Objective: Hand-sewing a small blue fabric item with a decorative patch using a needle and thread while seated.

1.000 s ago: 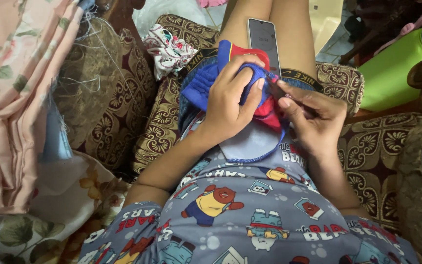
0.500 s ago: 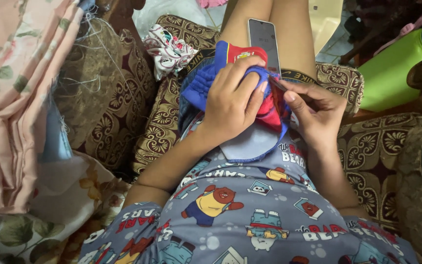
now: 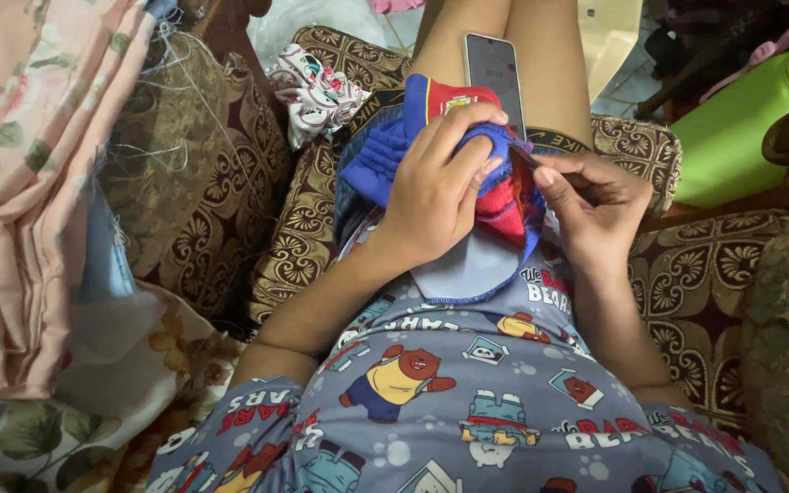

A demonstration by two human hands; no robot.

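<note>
On the person's lap, the left hand (image 3: pixel 436 196) clamps the blue-and-red garment (image 3: pixel 504 196) while the right hand (image 3: pixel 595 205) pinches a thin needle-like tool (image 3: pixel 522 153), which could slip and prick the nearby fingers.

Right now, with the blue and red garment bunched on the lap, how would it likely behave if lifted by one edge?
Probably floppy: the blue and red garment already folds and bunches under the left hand. It looks light, since a fingertip pinch by the right hand holds its edge. Likely not slippery: the ribbed knit should grip.
</note>
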